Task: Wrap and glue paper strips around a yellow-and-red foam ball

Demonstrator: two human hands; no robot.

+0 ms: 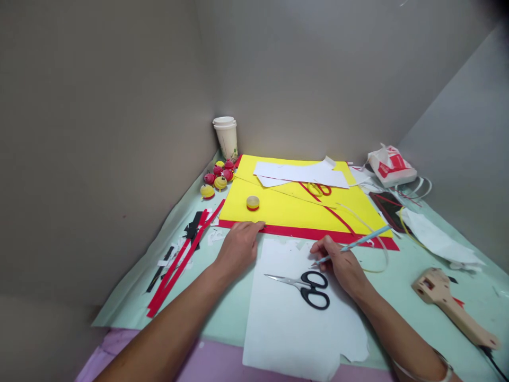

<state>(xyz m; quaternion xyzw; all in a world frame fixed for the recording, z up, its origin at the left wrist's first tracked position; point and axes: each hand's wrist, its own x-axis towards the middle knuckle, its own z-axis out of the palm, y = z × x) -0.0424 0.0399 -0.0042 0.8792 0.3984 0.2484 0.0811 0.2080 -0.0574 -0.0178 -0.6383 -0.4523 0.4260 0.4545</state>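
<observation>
My left hand rests on the near edge of the yellow sheet, its fingers lying over the red sheet's border; nothing shows in its grasp. In my right hand is a light blue pencil, tip down just above or on the white paper. I cannot tell whether the tip touches. Between my hands, scissors with black handles lie on that paper, blades pointing left. A small roll of tape sits on the yellow sheet.
Red strips and black scraps lie left. Small red and yellow lantern-like balls stand near a lidded paper cup. White paper pieces cover the yellow sheet's back. A glue gun, crumpled tissue and tissue pack lie right.
</observation>
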